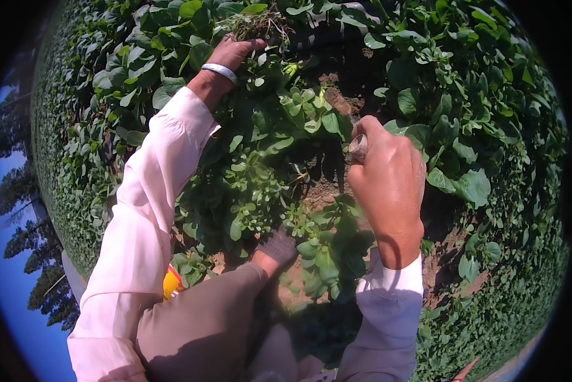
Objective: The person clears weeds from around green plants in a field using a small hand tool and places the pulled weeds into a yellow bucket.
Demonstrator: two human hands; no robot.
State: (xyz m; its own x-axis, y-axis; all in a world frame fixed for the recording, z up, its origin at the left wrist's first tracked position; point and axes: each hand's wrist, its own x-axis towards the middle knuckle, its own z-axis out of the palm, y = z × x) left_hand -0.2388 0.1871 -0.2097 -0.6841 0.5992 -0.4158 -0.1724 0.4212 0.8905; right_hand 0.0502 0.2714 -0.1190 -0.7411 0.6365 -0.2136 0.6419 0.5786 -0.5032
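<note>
My left hand [232,52], with a pale bracelet at its wrist, is closed around a bunch of pulled weeds [254,27] with thin, tangled roots showing. It is at the far side of the leafy crop. To the right and nearer, my right hand [388,169] wraps round the handle [358,148] of a short hand trowel, its round butt end facing up. A soil-brown blade [338,100] reaches away from the fist toward bare dirt; leaves partly cover it. Just left of it grows a light green leafy plant [305,108].
Broad-leaved green plants [471,184] crowd both sides. Brown soil [321,191] shows between them. Low small-leaved plants [254,184] grow in front of my bent knee [200,318] and dark-covered foot [278,247]. Something yellow and red [171,282] lies beside my leg. Trees [18,191] stand at the left.
</note>
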